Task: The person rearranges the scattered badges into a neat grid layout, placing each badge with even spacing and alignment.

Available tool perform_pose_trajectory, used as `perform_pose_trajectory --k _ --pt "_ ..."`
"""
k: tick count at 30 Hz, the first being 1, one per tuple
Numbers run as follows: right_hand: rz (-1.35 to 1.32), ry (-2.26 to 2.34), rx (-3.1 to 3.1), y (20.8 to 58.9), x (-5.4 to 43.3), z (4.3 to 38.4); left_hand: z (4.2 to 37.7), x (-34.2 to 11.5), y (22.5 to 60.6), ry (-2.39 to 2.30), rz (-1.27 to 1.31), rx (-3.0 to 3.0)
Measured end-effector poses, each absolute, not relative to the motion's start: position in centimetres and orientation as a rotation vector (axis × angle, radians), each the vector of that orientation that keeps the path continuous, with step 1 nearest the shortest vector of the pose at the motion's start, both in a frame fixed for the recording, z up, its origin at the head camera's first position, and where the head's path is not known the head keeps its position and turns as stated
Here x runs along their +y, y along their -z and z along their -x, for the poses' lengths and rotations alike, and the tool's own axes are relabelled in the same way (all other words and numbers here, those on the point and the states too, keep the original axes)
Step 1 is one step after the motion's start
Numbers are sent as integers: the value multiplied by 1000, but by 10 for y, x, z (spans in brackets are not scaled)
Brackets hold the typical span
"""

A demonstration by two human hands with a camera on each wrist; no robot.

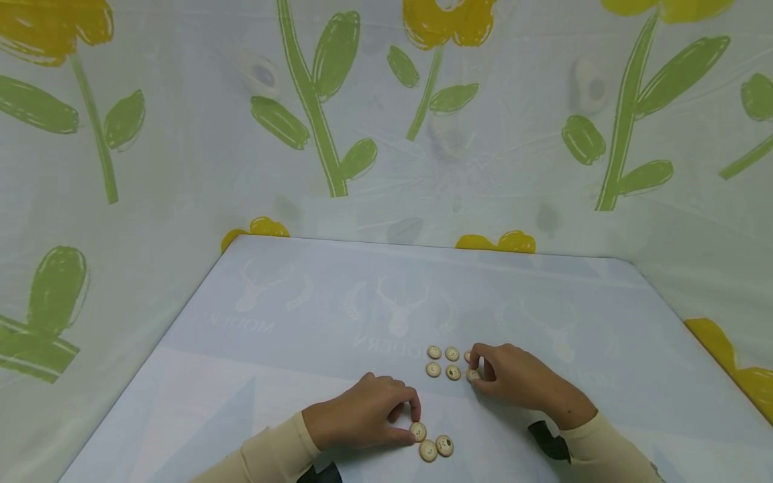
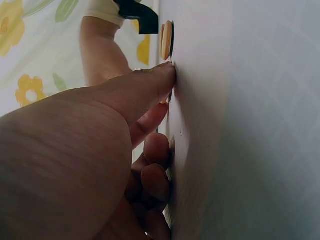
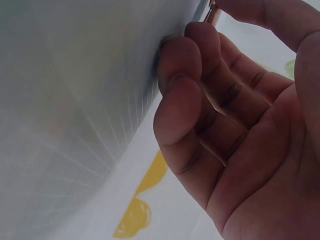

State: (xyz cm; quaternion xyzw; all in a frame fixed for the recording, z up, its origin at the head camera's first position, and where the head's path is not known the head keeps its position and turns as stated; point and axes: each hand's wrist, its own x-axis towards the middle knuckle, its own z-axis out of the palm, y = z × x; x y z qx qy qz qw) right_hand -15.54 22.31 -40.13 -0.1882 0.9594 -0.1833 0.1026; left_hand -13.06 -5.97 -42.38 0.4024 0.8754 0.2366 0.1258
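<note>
Close to the near edge of the head view, my left hand [image 1: 374, 412] pinches a pale round wooden button [image 1: 418, 431] between thumb and forefinger. Beside it lie two more buttons, one nearer me [image 1: 428, 451] and one with a dark spot [image 1: 444, 445]. Farther off, my right hand [image 1: 513, 376] pinches another button [image 1: 473, 376] at the right end of two rows of three. The button behind it [image 1: 468, 356] is partly hidden by the forefinger. Past my left thumb [image 2: 150, 85], the left wrist view shows a button [image 2: 167, 41] edge-on. My right hand's other fingers [image 3: 180, 110] are curled.
The buttons lie on a pale table [image 1: 290, 382] printed with faint deer heads and lettering. Behind and beside it hangs a white cloth [image 1: 199, 134] with yellow flowers and green leaves. Dark straps [image 1: 549, 441] circle both wrists over beige sleeves.
</note>
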Motion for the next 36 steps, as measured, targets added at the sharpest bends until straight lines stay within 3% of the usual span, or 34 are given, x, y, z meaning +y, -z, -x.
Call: perform_pose_trajectory --k 36 --pt "519 553 2819 405 222 156 129 -59 423 -687 -1173 2564"
